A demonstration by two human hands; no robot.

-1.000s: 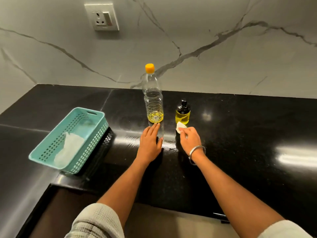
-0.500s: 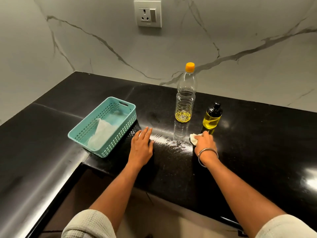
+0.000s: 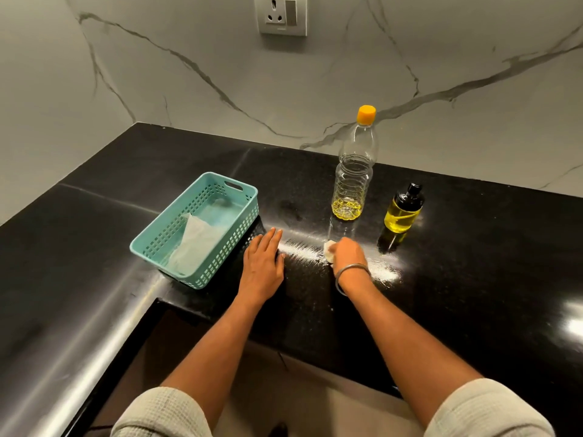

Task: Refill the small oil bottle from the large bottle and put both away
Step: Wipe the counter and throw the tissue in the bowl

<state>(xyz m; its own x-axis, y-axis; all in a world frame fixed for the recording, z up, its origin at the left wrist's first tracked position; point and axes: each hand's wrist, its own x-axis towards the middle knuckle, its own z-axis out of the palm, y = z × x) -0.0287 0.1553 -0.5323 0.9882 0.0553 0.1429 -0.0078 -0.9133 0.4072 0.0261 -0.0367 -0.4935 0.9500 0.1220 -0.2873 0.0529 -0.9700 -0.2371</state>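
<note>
On the glossy black speckled worktop (image 3: 473,253), near its middle, stands the large bottle (image 3: 355,171): clear ribbed plastic, tapered shoulder, orange screw cap on, a shallow layer of yellow oil at the base. At its 3 o'clock, close but apart, stands the small oil bottle (image 3: 403,209): squat clear cylinder, black dispenser top, yellow oil nearly to the shoulder.

Left hand (image 3: 263,266): flat on the worktop, palm down, fingers straight and together, holding nothing. At 6 o'clock from the large bottle, the right hand (image 3: 347,255): fingers curled over a small white wad (image 3: 329,248), pressing it onto the surface; thin metal bangle (image 3: 351,274) at the wrist. A streaky, shiny smear lies between and beside the hands.

At 9 o'clock from the left hand, just beside it: teal perforated plastic basket (image 3: 220,257), rectangular, slot handle, with crumpled white tissue (image 3: 192,244) inside.

Grey-veined white marble backsplash (image 3: 189,89) behind, with a socket plate (image 3: 281,14).
</note>
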